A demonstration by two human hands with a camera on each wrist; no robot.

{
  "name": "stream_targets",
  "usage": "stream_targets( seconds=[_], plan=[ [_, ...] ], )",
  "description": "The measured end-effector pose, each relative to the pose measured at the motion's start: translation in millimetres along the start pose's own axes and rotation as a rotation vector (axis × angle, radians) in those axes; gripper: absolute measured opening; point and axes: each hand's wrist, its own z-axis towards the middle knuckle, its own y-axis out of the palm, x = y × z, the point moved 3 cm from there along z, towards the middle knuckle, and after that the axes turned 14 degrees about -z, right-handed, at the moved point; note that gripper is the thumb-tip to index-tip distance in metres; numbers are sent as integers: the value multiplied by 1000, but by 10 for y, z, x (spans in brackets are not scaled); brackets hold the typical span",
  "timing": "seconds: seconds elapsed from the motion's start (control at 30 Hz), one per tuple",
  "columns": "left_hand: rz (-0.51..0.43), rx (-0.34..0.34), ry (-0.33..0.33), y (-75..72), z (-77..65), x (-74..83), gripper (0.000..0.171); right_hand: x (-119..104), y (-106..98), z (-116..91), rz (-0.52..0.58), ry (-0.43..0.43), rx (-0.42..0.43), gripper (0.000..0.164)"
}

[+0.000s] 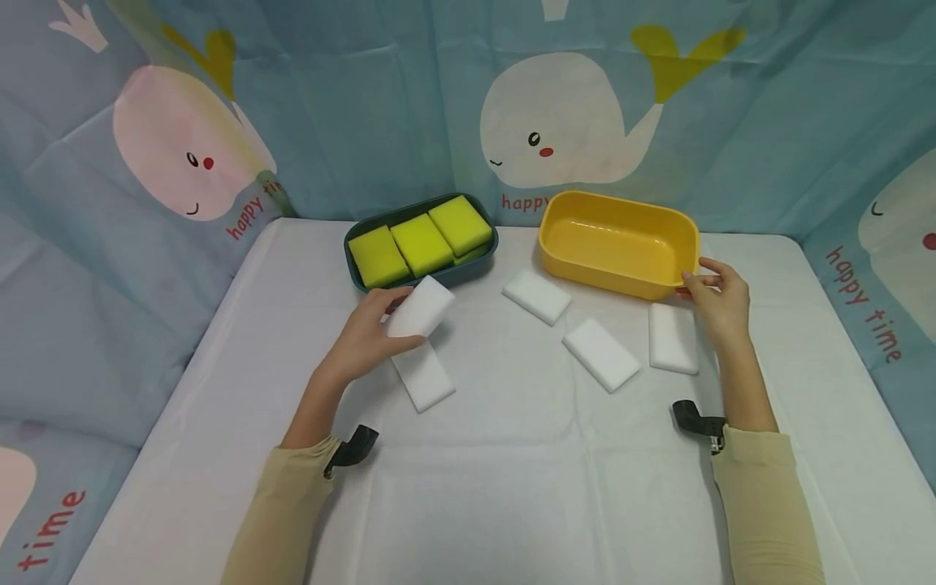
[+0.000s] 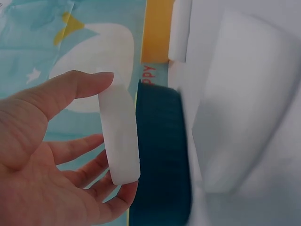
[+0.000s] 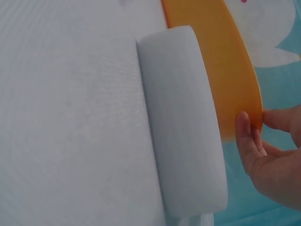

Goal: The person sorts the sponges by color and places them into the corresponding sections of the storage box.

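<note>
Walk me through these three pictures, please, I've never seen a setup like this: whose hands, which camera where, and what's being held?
There is no machine here: a person works with bare hands. The wide picture is filmed from the head, looking forward and down; the close ones come from the left and right wrists. On the white table stand a dark tray of yellow sponges and a yellow tray. Four white sponges lie nearby. The left hand holds another white sponge beside the dark tray. The right hand holds the yellow tray by its right end.

This is a screened-off work booth, whale-print cloth [image 1: 409,106] walling three sides of a white table [image 1: 504,504].
</note>
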Motion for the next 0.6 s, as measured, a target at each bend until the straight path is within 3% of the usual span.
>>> stream_targets(
  seconds=[0.6],
  plan=[
    [-20,1,21,366,312,327,78,14,1,8,23,-3,6,62]
  ],
)
